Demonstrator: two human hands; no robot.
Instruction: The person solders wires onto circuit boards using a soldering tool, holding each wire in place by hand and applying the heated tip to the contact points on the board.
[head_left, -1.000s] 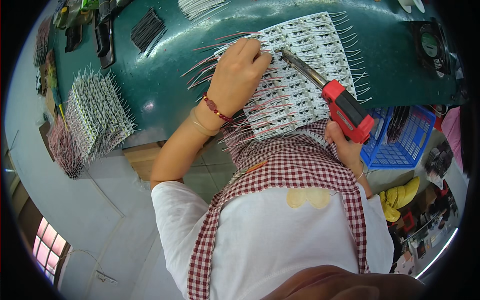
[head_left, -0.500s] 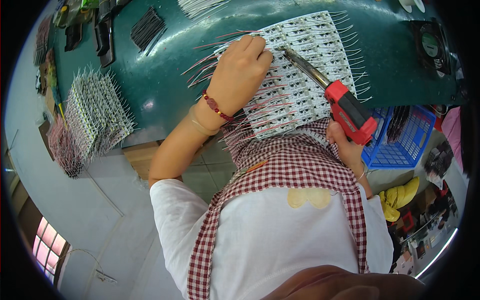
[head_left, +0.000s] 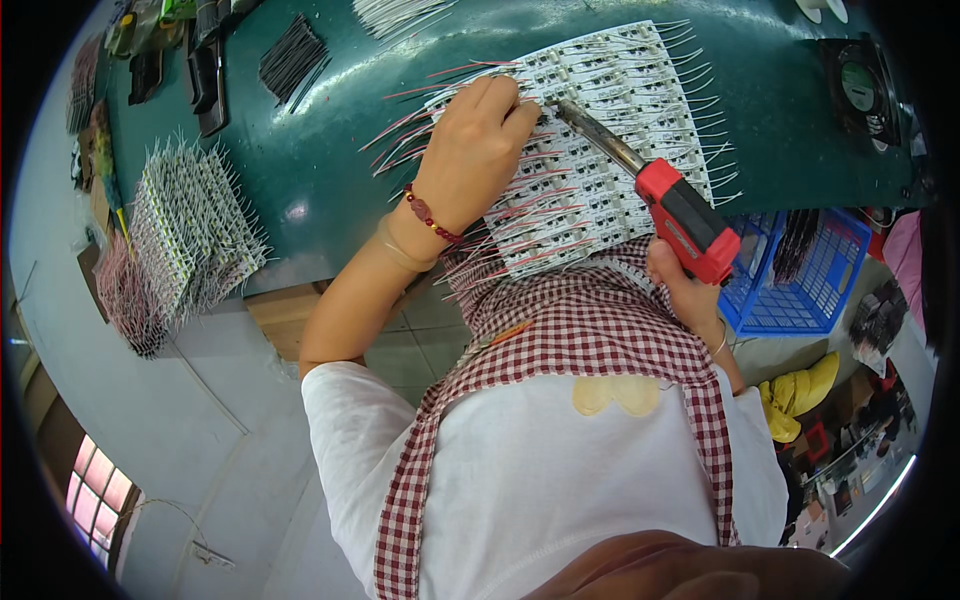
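Note:
A white panel of small circuit boards (head_left: 645, 125) lies at the near table edge, partly against my checked apron. Red and dark wires stick out along its left side, white wires along its right. My left hand (head_left: 472, 145) rests over the panel's upper left with fingers pinched together; the fingertips and whatever they hold are hidden. My right hand (head_left: 688, 295) grips a red and black soldering gun (head_left: 692, 215) from below. Its metal tip points up-left and meets the panel just beside my left fingers.
On the green table (head_left: 330, 190), a stack of wired boards (head_left: 195, 225) sits at left. Black wires (head_left: 293, 60) and white wires (head_left: 400, 15) lie at the back. A black round-centred device (head_left: 862, 90) stands at right. A blue basket (head_left: 800, 285) is below the right edge.
The soldering gun and my right hand have shifted slightly left, bringing the tip nearer my left fingers. My left hand has moved a little left and down.

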